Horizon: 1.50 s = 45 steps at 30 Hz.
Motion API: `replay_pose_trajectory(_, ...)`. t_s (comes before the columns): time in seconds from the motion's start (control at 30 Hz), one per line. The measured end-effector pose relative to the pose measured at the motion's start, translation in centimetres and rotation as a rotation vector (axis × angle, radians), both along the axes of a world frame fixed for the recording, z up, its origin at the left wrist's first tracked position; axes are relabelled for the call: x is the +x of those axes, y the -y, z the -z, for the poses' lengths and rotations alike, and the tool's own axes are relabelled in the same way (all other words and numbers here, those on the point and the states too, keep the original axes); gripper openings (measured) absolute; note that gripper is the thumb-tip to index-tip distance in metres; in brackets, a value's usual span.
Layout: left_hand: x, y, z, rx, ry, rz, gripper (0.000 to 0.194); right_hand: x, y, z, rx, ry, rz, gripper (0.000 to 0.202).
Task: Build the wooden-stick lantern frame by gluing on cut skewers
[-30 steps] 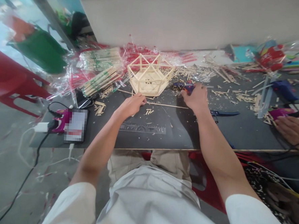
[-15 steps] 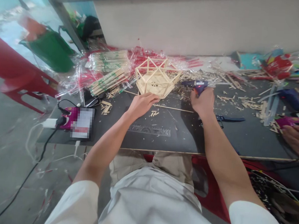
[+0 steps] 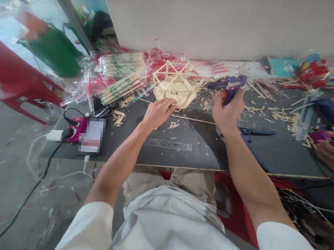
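A basket-like frame of thin wooden sticks [image 3: 176,84] stands on the dark table, with a flat many-sided base and criss-crossed sides. At its near edge my left hand [image 3: 160,111] is closed, thumb and fingers pinching the rim of the base. To the right, my right hand [image 3: 228,110] grips a blue hot glue gun [image 3: 230,85] with a small red light. The gun's nozzle points left, toward the frame but apart from it. A loose stick [image 3: 194,119] lies in front of the frame, between my hands.
A clear ruler [image 3: 168,144] lies near the front edge, blue cutters [image 3: 257,132] right of my right arm. Bundled sticks [image 3: 122,86] and scraps cover the back. A phone [image 3: 92,136] and purple power strip [image 3: 77,130] sit left. Another person's hand [image 3: 331,152] is at right.
The glue gun in my right hand has risen and tilted slightly, moving a little to the right. My left hand stays at the frame's near edge, its fingers shifted slightly.
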<state>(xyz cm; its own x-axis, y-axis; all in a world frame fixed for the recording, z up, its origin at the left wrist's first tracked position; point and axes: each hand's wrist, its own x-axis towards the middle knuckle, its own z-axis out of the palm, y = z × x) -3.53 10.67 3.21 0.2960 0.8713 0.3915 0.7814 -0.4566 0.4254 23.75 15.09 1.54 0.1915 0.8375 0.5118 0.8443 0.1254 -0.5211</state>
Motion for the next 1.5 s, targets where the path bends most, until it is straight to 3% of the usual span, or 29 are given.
replay_pose_trajectory(0.17,-1.3,-0.8,0.2,0.112,0.024,-0.021,0.022,-1.3,0.1,-0.5,0.163,0.042,-0.054,0.055)
replay_pose_trajectory(0.33,-0.4,-0.7,1.1,0.075,-0.004,0.044,0.022,-2.6,-2.0,-1.5,0.283,0.053,-0.212,0.052)
replay_pose_trajectory(0.57,0.6,0.0,1.2,0.019,-0.039,0.125,0.022,-4.3,-3.9,-3.4,0.235,0.161,-0.395,0.055)
replay_pose_trajectory(0.9,0.3,-0.1,0.8,0.010,-0.091,0.130,0.024,-5.3,-3.5,-2.7,0.147,0.207,-0.344,0.053)
replay_pose_trajectory(1.13,0.5,0.0,0.7,-0.001,-0.109,0.145,0.026,-5.3,-3.0,-3.2,0.070,0.230,-0.299,0.052)
replay_pose_trajectory(1.5,0.5,0.1,0.4,-0.038,-0.131,0.133,0.026,-5.3,-3.2,-2.6,0.133,0.210,-0.303,0.047)
